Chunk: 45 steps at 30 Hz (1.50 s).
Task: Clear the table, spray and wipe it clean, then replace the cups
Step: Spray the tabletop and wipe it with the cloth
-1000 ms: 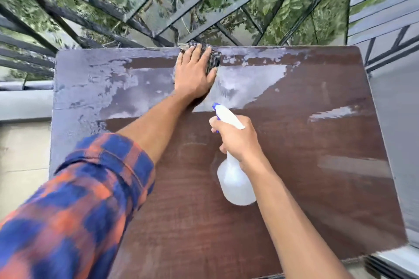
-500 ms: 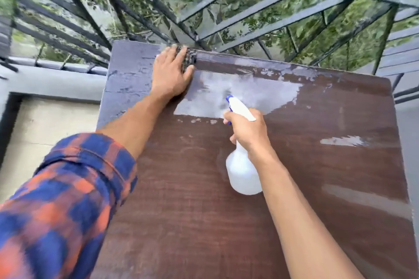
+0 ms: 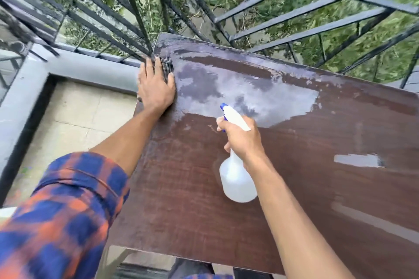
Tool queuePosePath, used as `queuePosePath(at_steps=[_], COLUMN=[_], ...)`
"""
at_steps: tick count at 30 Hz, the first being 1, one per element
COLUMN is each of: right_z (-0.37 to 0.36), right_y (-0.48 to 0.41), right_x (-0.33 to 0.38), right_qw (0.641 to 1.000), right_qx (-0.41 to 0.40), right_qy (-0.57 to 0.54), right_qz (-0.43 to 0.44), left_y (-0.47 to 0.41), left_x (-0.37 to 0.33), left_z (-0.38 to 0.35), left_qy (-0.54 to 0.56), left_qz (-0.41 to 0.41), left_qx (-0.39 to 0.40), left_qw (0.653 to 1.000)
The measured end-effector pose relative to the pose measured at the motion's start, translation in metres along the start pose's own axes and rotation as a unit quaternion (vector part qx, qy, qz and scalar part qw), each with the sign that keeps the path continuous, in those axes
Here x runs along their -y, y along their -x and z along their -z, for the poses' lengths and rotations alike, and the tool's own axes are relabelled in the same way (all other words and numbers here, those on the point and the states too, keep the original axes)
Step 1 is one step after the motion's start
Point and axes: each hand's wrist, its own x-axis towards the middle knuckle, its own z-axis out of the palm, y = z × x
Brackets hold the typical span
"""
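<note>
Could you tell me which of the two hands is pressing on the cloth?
The left hand, flat on the dark cloth; the right hand grips the spray bottle.

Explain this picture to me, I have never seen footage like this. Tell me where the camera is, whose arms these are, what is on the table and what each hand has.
There is no machine here. A person wears a camera on the head, and it looks down at their own two arms. The left hand, its arm in a checked sleeve, presses flat on a dark cloth at the far left corner of the brown table. The right hand grips a white spray bottle with a blue trigger, over the tabletop. A shiny wet patch covers the far part of the table. Beyond it stands a black railing.
</note>
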Motion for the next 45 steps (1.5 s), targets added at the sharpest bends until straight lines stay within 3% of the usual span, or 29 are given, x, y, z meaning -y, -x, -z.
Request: queuePosePath(at_steps=[5,11,14,18,20,24,28,34,39,45], right_z=[0.020,0.061,0.079,0.093,0.096,0.089,0.073,0.042,0.024,0.030], right_y=[0.015,0.035,0.047,0.061,0.067,0.076,0.082,0.091,0.098,0.110], right_x=[-0.016,-0.044,-0.057,-0.074,-0.081,-0.089,-0.086,-0.070,-0.065,-0.084], right_qw=[1.000,0.995,0.991,0.987,0.986,0.986,0.992,1.000,0.999,0.997], right_qx=[-0.021,-0.080,-0.113,-0.140,-0.146,-0.140,-0.092,0.004,0.045,0.057], right_qy=[-0.008,-0.033,-0.040,-0.048,-0.051,-0.055,-0.040,0.001,0.026,0.054], right_qz=[-0.020,-0.051,-0.064,-0.066,-0.068,-0.075,-0.070,-0.022,0.003,0.001], left_y=[0.045,0.111,0.151,0.197,0.198,0.183,0.167,0.155,0.190,0.234], left_x=[-0.037,-0.117,-0.157,-0.181,-0.182,-0.155,-0.088,0.025,0.072,0.058], left_z=[-0.013,-0.044,-0.061,-0.079,-0.080,-0.070,-0.049,-0.004,0.010,0.007], left_qy=[-0.010,-0.013,-0.019,-0.088,-0.089,-0.043,-0.003,-0.016,-0.022,0.008], left_qz=[0.019,-0.123,-0.246,-0.418,-0.457,-0.490,-0.416,-0.178,-0.015,0.140], left_qx=[-0.009,0.082,0.142,0.210,0.218,0.207,0.131,0.023,0.002,-0.042], left_qw=[1.000,0.989,0.959,0.879,0.858,0.846,0.900,0.984,1.000,0.989])
